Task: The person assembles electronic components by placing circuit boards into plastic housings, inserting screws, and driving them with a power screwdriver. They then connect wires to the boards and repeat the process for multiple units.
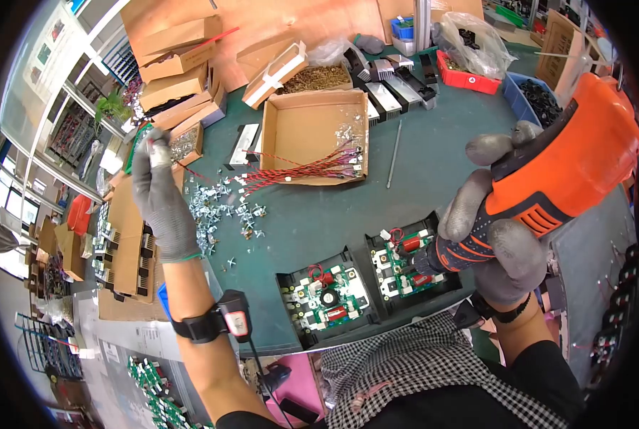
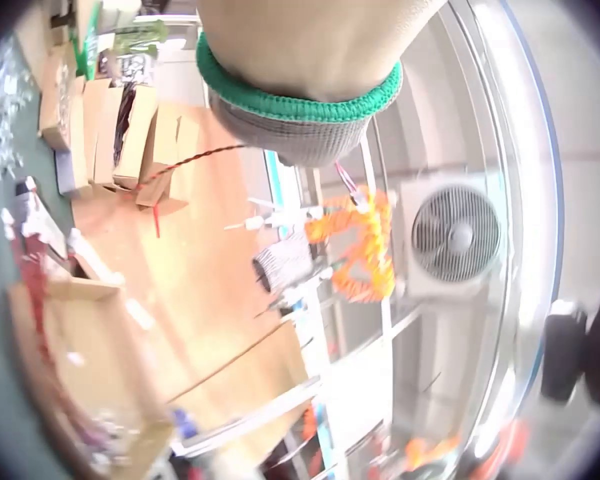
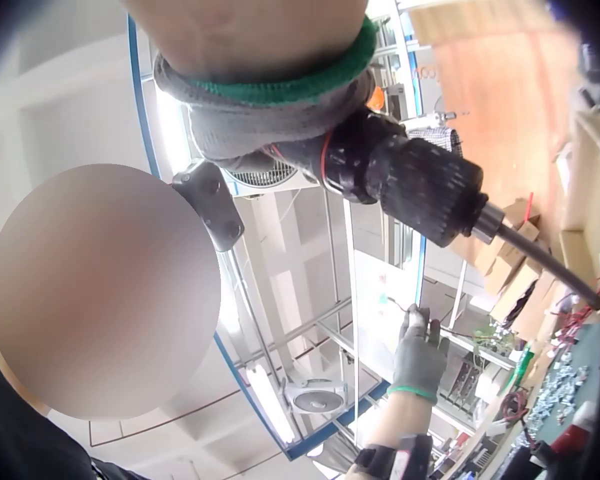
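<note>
My left hand (image 1: 163, 204), in a grey glove, is raised over the left side of the bench. Its fingertips pinch a twisted red-and-black wire (image 2: 195, 157) that trails off to the side. My right hand (image 1: 511, 254), also gloved, grips an orange and black power drill (image 1: 573, 157). The drill's long bit (image 3: 550, 262) points down into the right-hand black housing (image 1: 448, 286), at its green circuit board (image 1: 398, 268). Beside it lies a second black housing (image 1: 291, 282) with a similar board (image 1: 348, 282), which carries red parts and short red wires.
A cardboard box (image 1: 280, 121) holds a bundle of red wires (image 1: 305, 170). Scattered metal pieces (image 1: 215, 214) lie left of it. A thin rod (image 1: 394, 154) rests on the green bench. Behind stand black-and-silver housings (image 1: 387, 96), a red bin (image 1: 469, 80) and a blue bin (image 1: 519, 107).
</note>
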### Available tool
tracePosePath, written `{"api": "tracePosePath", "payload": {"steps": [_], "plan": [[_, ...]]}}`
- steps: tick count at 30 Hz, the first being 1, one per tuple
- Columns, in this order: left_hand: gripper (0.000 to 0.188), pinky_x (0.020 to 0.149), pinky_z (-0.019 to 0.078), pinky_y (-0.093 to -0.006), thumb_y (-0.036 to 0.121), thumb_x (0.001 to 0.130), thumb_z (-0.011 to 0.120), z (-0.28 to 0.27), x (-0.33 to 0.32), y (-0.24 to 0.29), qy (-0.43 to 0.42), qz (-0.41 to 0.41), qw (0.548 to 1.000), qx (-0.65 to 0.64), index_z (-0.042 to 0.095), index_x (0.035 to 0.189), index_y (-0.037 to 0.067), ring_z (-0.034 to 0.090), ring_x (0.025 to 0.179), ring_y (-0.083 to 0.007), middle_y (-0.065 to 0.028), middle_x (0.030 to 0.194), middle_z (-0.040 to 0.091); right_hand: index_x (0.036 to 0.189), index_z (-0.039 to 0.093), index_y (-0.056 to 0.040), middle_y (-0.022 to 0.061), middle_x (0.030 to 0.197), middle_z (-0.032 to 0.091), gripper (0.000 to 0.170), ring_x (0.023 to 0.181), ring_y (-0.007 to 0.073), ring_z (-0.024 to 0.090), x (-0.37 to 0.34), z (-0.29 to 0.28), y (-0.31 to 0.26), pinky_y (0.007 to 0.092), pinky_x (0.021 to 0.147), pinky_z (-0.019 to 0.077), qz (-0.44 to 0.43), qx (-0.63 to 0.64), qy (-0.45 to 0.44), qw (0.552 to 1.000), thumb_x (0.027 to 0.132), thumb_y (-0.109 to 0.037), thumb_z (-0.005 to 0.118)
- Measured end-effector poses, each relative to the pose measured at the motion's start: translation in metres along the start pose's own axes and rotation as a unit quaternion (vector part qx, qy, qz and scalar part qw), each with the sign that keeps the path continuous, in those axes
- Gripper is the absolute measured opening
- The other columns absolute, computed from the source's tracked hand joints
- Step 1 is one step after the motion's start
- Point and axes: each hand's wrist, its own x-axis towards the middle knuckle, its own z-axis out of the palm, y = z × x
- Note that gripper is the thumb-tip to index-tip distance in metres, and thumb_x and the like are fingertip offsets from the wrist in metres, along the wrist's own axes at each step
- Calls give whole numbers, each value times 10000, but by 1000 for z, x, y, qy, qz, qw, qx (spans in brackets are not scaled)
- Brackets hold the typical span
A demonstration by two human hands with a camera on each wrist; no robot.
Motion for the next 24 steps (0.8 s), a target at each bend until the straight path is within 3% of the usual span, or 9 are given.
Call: {"api": "tracePosePath", "payload": {"steps": [1,2,4,5,7,14,17,23,24], "plan": [[234,920,449,-290,133,988,566,1,2,5,-46,2,999,-15,656,1163,6,578,998,-113,-55,1152,658,1314,370,6,169,1087,610,641,752,191,639,-1,-1,-3,325,690,561,16,1,0,1000,708,71,569],[222,913,455,-290,175,971,596,6,-8,12,-170,-45,984,-26,677,1116,27,577,970,-115,-53,1095,664,1298,386,10,160,1045,623,618,759,195,639,-3,-2,-6,325,697,558,31,1,0,1000,713,69,577],[159,1014,395,-386,248,902,661,35,-29,30,-376,144,894,197,719,1010,148,575,975,-154,3,988,659,1306,376,1,170,1078,610,630,763,204,648,-3,-6,-4,332,696,568,41,8,-2,999,723,47,610],[135,1067,358,-428,267,867,683,50,-44,37,-452,245,810,283,728,970,193,573,979,-174,25,945,651,1310,371,-3,175,1095,604,637,764,208,653,-4,-8,-3,335,695,573,41,15,-8,999,728,35,627],[122,1145,262,-496,272,813,691,75,-78,43,-536,225,773,256,740,922,250,560,1013,-203,54,909,645,1317,361,-12,185,1128,592,653,768,217,663,-6,-11,1,341,694,584,42,28,-17,999,738,13,661],[114,1132,285,-474,230,787,674,114,-106,33,-585,224,713,315,775,840,238,571,1020,-206,8,900,660,1344,325,-44,221,1245,549,731,779,249,698,-22,-18,9,363,689,619,51,40,-30,997,773,-65,780],[133,1105,297,-449,218,775,659,122,-103,41,-615,235,651,378,779,834,217,572,1013,-210,-23,909,669,1354,313,-56,225,1271,542,761,778,253,707,-26,-19,19,363,680,627,35,-10,-10,999,785,-99,816],[197,1069,294,-364,234,830,646,137,-98,60,-687,132,574,425,763,902,93,555,1124,-185,-45,976,704,1361,305,-67,204,1254,552,749,759,232,699,-34,-25,32,344,662,615,-10,-133,-8,991,800,-96,800],[182,1044,310,-374,238,820,635,137,-98,59,-687,141,572,427,767,868,121,566,1082,-195,-44,951,696,1362,304,-69,201,1254,552,745,756,229,697,-34,-26,32,342,661,614,-14,-141,-17,990,803,-90,795]]}}
